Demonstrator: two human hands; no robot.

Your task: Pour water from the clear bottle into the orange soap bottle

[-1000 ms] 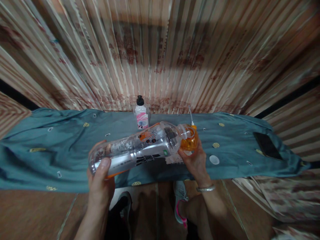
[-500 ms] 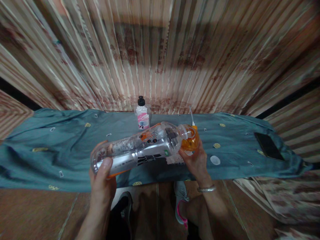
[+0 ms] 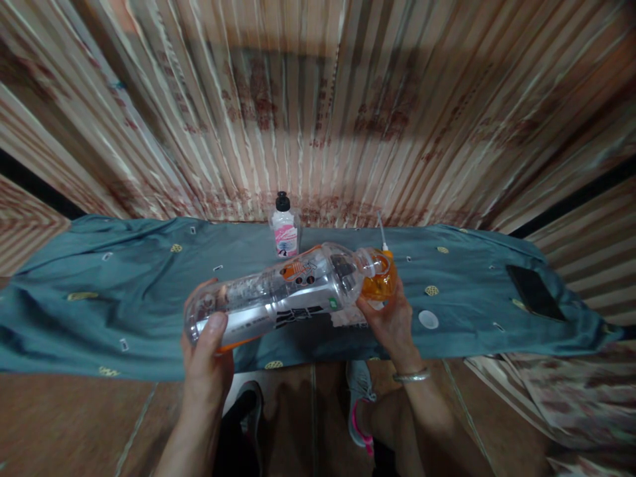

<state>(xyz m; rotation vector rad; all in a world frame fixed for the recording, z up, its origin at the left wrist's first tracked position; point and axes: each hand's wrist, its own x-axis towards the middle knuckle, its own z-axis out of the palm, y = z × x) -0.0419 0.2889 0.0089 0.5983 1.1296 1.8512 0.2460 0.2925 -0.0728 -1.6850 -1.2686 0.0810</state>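
Note:
My left hand (image 3: 209,351) is closed around the base of a large clear plastic bottle (image 3: 278,298) with a silver and orange label. The bottle lies nearly level, its open neck pointing right and resting at an orange container (image 3: 380,281). My right hand (image 3: 390,321) holds that orange container, its fingers partly hidden behind it. Whether liquid passes between the two cannot be made out. Behind the large bottle stands a small bottle (image 3: 285,235) with a black cap and pink label. A white pump part with a thin tube (image 3: 383,238) shows just behind the orange container.
A teal patterned cloth (image 3: 134,285) covers the table. On it are a round white lid (image 3: 428,319) right of my right hand, a dark phone (image 3: 535,293) at the far right, and a pale paper piece (image 3: 348,317) under the bottle neck. Striped curtains hang behind.
The large bottle and my left hand have shifted very slightly to the right. Both hands keep their holds.

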